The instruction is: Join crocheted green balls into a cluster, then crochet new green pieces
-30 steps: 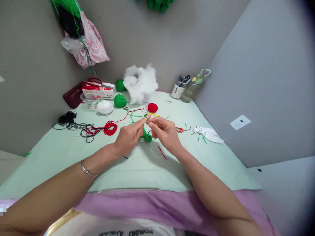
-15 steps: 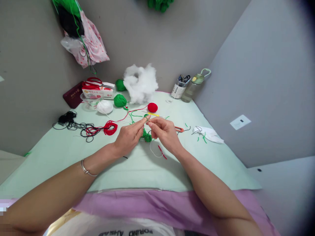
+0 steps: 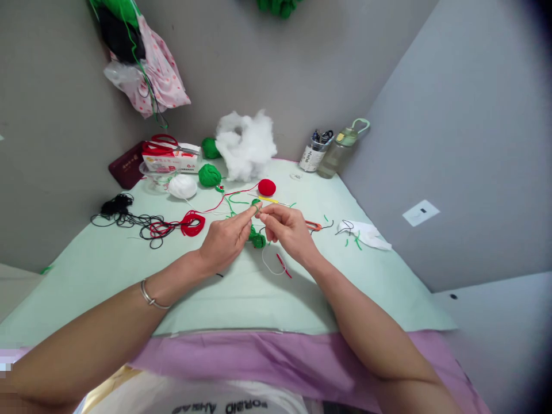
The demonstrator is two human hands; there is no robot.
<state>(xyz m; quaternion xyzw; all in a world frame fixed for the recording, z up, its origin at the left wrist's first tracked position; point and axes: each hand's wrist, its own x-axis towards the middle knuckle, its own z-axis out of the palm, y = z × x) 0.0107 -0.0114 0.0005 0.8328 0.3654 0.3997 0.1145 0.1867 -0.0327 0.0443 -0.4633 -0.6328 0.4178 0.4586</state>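
My left hand (image 3: 226,237) and my right hand (image 3: 288,229) meet fingertip to fingertip above the pale green table (image 3: 107,270). Both are closed in a pinch on a small green yarn piece (image 3: 256,203) held between them. A green crocheted lump (image 3: 257,238) hangs or lies just below the fingers. A yellow-handled crochet hook (image 3: 271,200) lies on the table just beyond my hands, next to a red crocheted ball (image 3: 267,187).
Green yarn balls (image 3: 209,175), a white yarn ball (image 3: 182,186), white stuffing (image 3: 245,145), tangled red yarn (image 3: 192,223) and black yarn (image 3: 129,218) lie at the back left. A tissue box with red scissors (image 3: 170,154), a jar (image 3: 312,154), a bottle (image 3: 338,152) and a white cloth (image 3: 366,234) stand around.
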